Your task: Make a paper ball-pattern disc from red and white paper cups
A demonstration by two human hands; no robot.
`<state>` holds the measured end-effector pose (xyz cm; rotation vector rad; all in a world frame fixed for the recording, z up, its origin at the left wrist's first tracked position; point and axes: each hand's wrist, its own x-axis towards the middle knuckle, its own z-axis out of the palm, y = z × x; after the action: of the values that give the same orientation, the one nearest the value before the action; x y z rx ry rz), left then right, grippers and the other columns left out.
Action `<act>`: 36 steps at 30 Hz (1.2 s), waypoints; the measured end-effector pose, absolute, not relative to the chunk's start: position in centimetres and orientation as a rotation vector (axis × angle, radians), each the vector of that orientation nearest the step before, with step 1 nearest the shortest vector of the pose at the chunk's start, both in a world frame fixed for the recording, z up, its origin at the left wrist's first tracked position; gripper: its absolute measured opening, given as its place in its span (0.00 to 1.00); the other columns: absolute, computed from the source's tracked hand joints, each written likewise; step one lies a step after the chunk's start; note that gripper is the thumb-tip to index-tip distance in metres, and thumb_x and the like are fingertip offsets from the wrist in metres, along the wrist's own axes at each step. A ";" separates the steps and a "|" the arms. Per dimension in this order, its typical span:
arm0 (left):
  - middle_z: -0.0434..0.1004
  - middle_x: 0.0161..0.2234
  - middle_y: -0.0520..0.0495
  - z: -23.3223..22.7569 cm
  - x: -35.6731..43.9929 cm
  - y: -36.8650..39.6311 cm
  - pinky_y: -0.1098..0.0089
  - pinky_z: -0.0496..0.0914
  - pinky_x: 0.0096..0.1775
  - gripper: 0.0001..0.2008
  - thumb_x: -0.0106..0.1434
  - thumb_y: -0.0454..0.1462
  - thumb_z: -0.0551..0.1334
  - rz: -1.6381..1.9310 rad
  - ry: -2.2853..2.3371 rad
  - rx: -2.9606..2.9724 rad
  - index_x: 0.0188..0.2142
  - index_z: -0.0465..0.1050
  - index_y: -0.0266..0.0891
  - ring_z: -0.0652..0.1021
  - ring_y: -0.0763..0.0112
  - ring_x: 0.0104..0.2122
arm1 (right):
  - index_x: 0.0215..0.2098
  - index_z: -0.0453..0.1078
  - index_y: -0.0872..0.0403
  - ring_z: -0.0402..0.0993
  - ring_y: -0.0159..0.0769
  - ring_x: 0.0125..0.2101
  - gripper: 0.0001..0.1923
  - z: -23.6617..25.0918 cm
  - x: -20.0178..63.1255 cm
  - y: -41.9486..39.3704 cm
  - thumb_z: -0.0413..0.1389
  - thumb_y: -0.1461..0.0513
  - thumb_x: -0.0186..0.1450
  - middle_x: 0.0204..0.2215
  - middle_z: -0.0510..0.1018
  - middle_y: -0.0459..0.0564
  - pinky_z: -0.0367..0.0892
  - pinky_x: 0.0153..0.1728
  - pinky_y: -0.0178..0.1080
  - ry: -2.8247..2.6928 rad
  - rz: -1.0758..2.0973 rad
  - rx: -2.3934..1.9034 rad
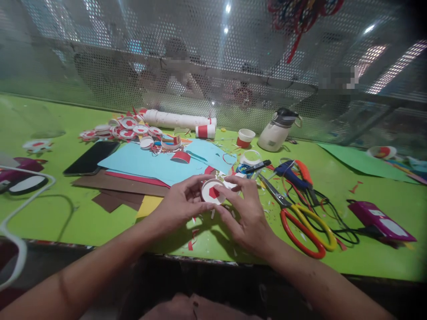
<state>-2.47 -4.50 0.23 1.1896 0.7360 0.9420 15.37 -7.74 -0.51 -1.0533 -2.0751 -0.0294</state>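
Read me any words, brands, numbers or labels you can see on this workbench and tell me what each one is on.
No text here can be read.
Pink case: pale label patches, too blurred to read.
White bottle: a small dark mark, too small to read.
Round white disc held between left hand and right hand: only a red shape, no lettering.
Black phone: screen dark.

— What's on the arms?
— Nothing: both forearms are bare to the frame's edge, with no sleeves showing.
— Rings, a watch, gloves?
— None on the left hand [182,205] or the right hand [248,215]; nails short and plain.
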 end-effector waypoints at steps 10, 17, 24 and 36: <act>0.77 0.45 0.42 0.1 -2.7 -4.4 0.66 0.71 0.45 0.29 0.48 0.33 0.72 0.961 0.725 1.172 0.50 0.69 0.38 0.77 0.62 0.44 | 0.56 0.64 0.51 0.61 0.45 0.51 0.20 -1.0 15.6 -7.5 0.54 0.63 0.66 0.51 0.63 0.58 0.65 0.49 0.53 -2.091 0.083 -1.002; 0.77 0.47 0.44 0.2 -3.0 -4.4 0.67 0.70 0.48 0.28 0.49 0.33 0.71 0.931 0.714 1.176 0.50 0.70 0.39 0.76 0.63 0.47 | 0.57 0.63 0.51 0.62 0.45 0.52 0.20 -1.3 16.0 -7.3 0.53 0.64 0.66 0.51 0.64 0.58 0.66 0.48 0.50 -2.134 0.114 -0.957; 0.76 0.48 0.45 0.1 -3.2 -4.4 0.69 0.70 0.46 0.26 0.49 0.32 0.71 0.919 0.675 1.167 0.49 0.72 0.41 0.76 0.64 0.47 | 0.54 0.66 0.54 0.63 0.45 0.48 0.17 -0.5 16.4 -7.3 0.53 0.62 0.66 0.51 0.66 0.59 0.67 0.46 0.50 -2.246 -0.036 -0.965; 0.78 0.40 0.50 0.0 -3.1 -4.1 0.76 0.71 0.39 0.26 0.50 0.30 0.70 0.923 0.662 1.143 0.49 0.69 0.42 0.78 0.73 0.38 | 0.52 0.68 0.58 0.67 0.42 0.48 0.16 0.0 16.6 -7.2 0.55 0.65 0.65 0.48 0.70 0.59 0.66 0.48 0.46 -1.954 0.081 -0.920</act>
<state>-3.12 -4.12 -0.03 1.1426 0.6616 0.9226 16.62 -7.16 -0.05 -0.9203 -1.9539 0.0810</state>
